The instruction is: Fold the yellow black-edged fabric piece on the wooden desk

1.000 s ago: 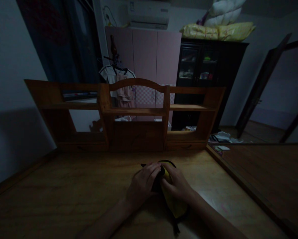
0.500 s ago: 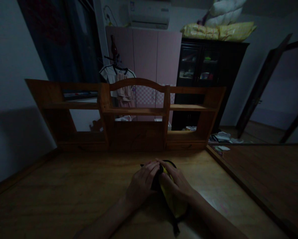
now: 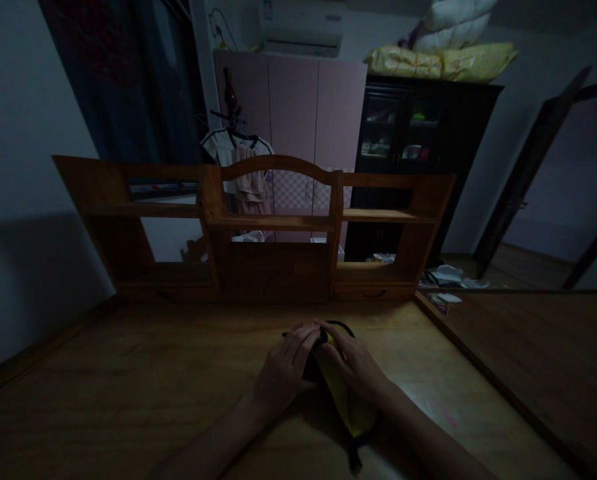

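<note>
On the wooden tabletop (image 3: 143,373) lies a soft yellow pouch with black edging (image 3: 349,407), its short black strap end toward me. My left hand (image 3: 286,367) is closed over the dark left side of the pouch near its far end. My right hand (image 3: 358,367) grips the yellow right side, thumb along the top and fingers curled over the far edge. The fingertips of both hands come together at a dark spot there. What lies under the fingers is hidden, and the dim light blurs detail.
A low wooden shelf unit (image 3: 273,221) with small drawers stands along the table's far edge. White wall borders the left side. A raised wooden edge (image 3: 483,373) runs down the right. Behind are a pink wardrobe (image 3: 292,113) and a dark cabinet (image 3: 458,133).
Both hands stay on the pouch in nearly the same place. The right thumb has shifted slightly, and the whole view has moved a little.
</note>
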The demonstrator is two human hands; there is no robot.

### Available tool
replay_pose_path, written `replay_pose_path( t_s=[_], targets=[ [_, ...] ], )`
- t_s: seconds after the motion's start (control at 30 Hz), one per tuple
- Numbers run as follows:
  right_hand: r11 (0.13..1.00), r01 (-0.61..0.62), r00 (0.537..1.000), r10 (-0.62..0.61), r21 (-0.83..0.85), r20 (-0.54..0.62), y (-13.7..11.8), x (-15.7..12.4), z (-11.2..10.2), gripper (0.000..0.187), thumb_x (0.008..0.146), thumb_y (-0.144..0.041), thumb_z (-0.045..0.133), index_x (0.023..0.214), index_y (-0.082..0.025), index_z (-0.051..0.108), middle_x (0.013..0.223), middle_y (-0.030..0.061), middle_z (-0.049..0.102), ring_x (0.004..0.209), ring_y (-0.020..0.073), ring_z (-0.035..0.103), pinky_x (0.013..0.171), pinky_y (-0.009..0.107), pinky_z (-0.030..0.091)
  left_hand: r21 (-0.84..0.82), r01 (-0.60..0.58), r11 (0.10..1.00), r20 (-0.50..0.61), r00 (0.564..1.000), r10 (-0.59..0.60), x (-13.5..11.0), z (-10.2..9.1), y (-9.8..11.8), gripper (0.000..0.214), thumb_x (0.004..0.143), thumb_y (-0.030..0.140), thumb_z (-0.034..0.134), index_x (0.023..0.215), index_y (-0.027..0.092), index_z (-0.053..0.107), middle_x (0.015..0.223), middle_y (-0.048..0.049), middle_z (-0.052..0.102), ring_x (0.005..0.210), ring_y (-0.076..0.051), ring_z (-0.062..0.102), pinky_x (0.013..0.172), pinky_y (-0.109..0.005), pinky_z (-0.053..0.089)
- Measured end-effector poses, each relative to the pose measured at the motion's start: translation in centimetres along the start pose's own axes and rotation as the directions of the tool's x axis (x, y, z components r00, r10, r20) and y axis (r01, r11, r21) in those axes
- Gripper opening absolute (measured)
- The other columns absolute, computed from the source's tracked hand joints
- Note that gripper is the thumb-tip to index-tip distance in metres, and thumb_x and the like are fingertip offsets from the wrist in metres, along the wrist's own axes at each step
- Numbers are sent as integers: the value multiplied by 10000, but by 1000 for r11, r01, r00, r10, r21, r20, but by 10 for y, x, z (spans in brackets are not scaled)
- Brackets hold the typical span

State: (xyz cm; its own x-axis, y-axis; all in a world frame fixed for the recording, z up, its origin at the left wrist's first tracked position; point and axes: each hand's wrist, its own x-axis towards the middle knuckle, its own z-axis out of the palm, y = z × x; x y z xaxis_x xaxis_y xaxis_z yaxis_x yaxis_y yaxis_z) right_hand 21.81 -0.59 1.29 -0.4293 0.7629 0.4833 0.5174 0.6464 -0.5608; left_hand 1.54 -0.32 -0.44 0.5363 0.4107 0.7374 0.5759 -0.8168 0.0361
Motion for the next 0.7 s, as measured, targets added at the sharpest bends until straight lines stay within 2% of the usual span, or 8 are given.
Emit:
replay_pose_path(
  t_s=[0.2,0.33,0.7],
  targets=[
    [1000,-6,1000,6,-14,-13,8,0,6,520,954,-180,465,1448,-294,351,1315,78,601,1159,213,596,960,383,490,27,-1,1000,5,1000,1,-2,4,-1,807,824,488,684,1426,103,308,1332,-200,511,1280,-323,476,1046,-490,451],
    [1000,0,1000,0,-27,-4,13,-1,8,526,946,-163,458,1448,-279,349,1285,90,617,1117,216,618,921,379,511,21,18,1000,32,999,-19,-3,7,-2,792,825,435,699,1437,140,292,1339,-186,510,1278,-318,482,1040,-495,454],
    [998,11,1000,-11,-60,5,20,-2,12,562,941,-155,442,1475,-266,306,1315,104,594,1192,230,578,980,422,491,7,36,999,76,996,-37,-1,7,0,867,732,321,794,1422,155,295,1339,-168,509,1277,-321,481,1051,-491,448]
  ],
)
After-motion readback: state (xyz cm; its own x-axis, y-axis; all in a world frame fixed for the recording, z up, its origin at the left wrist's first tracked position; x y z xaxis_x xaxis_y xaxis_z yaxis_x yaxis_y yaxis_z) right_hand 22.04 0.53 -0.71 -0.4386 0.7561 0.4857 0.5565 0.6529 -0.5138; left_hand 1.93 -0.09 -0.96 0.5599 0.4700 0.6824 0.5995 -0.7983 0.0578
